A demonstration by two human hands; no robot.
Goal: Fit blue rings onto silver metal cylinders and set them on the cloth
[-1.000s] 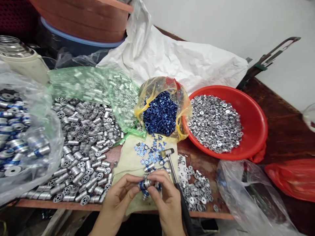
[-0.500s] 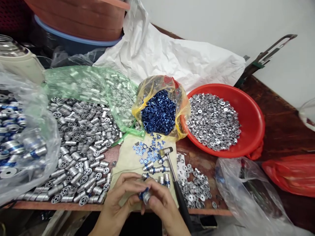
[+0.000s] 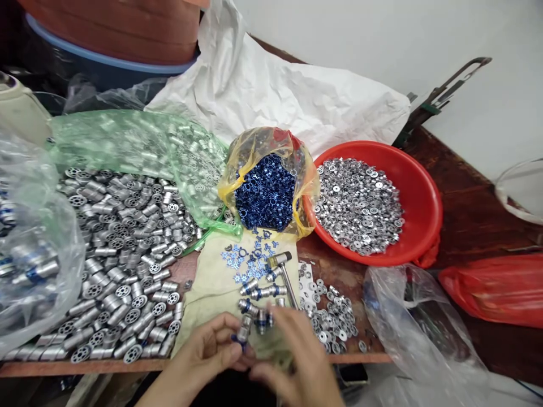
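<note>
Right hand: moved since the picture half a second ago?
Yes, to the right, judged against the hammer: the right hand now hides its black handle, which showed beside the hand before.

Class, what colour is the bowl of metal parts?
The bowl is red, best seen in the head view.

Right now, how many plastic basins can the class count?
3: a red basin on the right, and a terracotta basin above a blue basin, upper left. More may be hidden.
</note>
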